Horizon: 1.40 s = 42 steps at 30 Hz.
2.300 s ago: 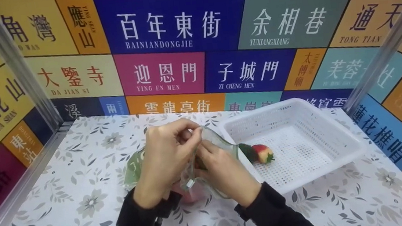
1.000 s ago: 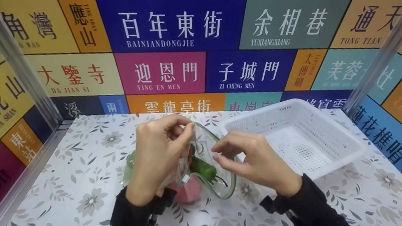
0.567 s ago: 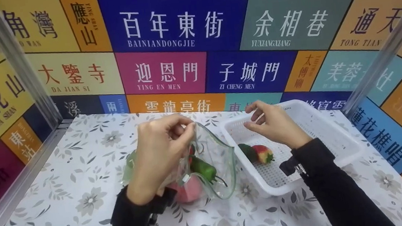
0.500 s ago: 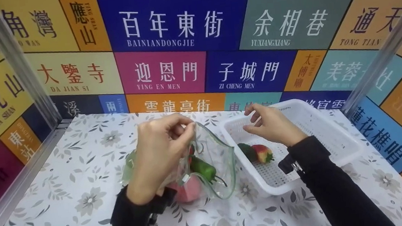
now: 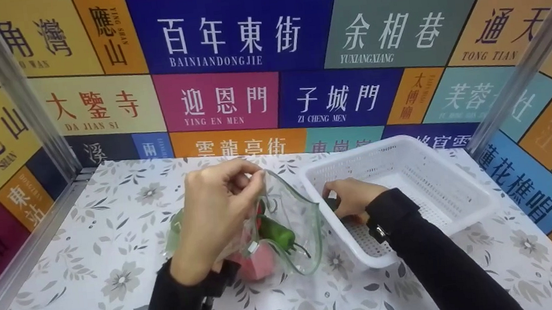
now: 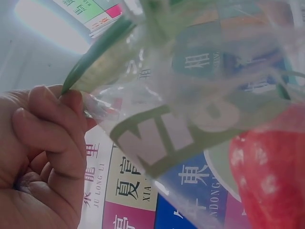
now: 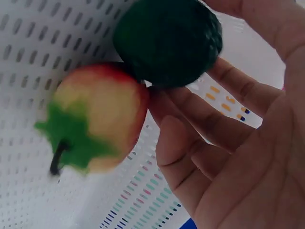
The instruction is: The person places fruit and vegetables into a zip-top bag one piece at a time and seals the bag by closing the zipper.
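Observation:
My left hand (image 5: pixel 218 211) pinches the green-edged rim of a clear zip bag (image 5: pixel 309 233) and holds its mouth up and apart. Through the plastic show a green pepper (image 5: pixel 277 233) with a thin dark stem and a pinkish-red piece (image 5: pixel 256 264). In the left wrist view the red piece (image 6: pixel 274 167) looks glossy and lobed. My right hand (image 5: pixel 358 195) reaches down inside a white basket (image 5: pixel 361 254), thumb and fingers around a dark green avocado (image 7: pixel 167 43). Touching the avocado is a red-and-yellow fruit (image 7: pixel 107 109) with a green leafy cap, mostly hidden by the hand in the head view.
The basket stands to the right of the bag, its perforated walls rising around my right hand. A floral cloth covers the table (image 5: pixel 93 304). Metal posts (image 5: pixel 29 92) and a wall of coloured signs (image 5: pixel 233 27) border the back.
My right hand has come out of the bag, moved right over the basket and lowered onto the avocado. The green pepper has come into view in the bag. My left hand keeps its pinch.

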Tool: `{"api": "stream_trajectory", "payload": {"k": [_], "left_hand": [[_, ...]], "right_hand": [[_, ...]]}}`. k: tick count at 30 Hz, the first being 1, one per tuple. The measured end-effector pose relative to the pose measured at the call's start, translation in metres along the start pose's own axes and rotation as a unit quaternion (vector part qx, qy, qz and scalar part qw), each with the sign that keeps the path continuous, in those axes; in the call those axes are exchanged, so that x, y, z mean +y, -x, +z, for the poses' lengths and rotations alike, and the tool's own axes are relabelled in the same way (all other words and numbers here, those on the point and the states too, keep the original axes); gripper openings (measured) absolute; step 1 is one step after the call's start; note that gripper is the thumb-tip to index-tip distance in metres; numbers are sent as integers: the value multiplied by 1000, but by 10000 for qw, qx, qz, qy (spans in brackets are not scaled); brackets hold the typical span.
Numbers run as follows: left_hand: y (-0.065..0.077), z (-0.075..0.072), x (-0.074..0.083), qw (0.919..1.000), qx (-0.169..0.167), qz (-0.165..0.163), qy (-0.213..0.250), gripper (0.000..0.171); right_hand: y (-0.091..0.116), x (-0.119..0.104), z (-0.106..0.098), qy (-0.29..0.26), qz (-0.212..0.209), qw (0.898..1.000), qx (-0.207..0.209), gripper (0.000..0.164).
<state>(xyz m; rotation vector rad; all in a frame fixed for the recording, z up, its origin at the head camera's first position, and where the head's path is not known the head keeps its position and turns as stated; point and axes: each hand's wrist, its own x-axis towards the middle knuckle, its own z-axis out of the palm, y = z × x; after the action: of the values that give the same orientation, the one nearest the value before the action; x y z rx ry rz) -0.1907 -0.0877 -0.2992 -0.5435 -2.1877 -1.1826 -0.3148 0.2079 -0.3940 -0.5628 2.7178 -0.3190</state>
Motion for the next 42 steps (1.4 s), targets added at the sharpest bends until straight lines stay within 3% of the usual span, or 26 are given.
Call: {"api": "stream_trajectory", "payload": {"k": [5,9,13,20,31,38,42], "left_hand": [[0,0,0,10000,-52,-54,56,10],[0,0,-1,9999,-79,-81,82,9],[0,-1,-1,9998,-107,-125,94,9],[1,0,0,9997,-134,-164,120,9],[1,2,1,10000,-50,-39,9,11],[1,3,1,9999,-79,-80,3,11],[1,3,2,9999,-87,-87,31,11]], "right_hand": [[1,-1,2,92,41,9999,64,50],[6,3,-3,-63,233,9995,191,56],[14,8,-12,-250,267,9987,344,53],[37,7,-27,-714,-139,9911,1111,49],[98,-15,-35,-1062,-988,9543,2613,51],[132,-38,-33,-1626,-1198,9250,3218,46],[146,-55,-29,-1626,-1388,9113,3518,50]]}}
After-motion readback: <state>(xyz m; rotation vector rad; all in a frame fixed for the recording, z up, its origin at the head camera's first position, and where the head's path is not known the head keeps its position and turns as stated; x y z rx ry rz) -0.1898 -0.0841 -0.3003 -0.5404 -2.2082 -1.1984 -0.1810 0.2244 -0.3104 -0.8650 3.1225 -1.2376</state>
